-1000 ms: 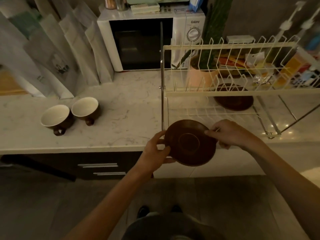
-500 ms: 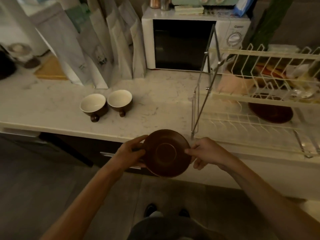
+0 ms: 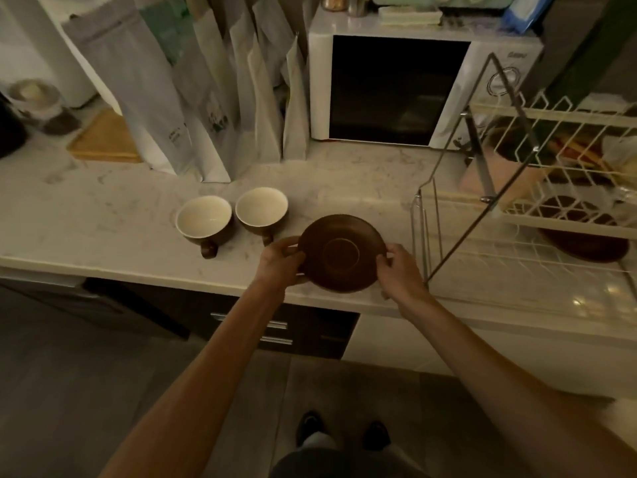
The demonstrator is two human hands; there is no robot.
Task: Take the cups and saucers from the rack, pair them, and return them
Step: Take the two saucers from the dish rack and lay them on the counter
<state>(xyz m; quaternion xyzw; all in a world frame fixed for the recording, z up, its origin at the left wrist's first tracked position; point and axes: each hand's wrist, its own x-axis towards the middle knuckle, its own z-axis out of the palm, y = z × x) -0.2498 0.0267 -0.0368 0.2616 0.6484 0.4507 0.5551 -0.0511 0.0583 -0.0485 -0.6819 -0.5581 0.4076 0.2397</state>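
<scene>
Your arms were bare the whole way down, no sleeves, no watch, no rings that I could make out on your left hand [image 3: 281, 262] or right hand [image 3: 400, 272]. Dark shoes [image 3: 310, 430] on your feet, and something grey around your waist, too dim to tell more.

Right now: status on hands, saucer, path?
Left hand and right hand grip saucer over counter edge. Two cups wait left. Nothing blocking.

Both arms reach forward, left hand [image 3: 282, 262] and right hand [image 3: 400, 272] curled, gripping opposite sides.
</scene>
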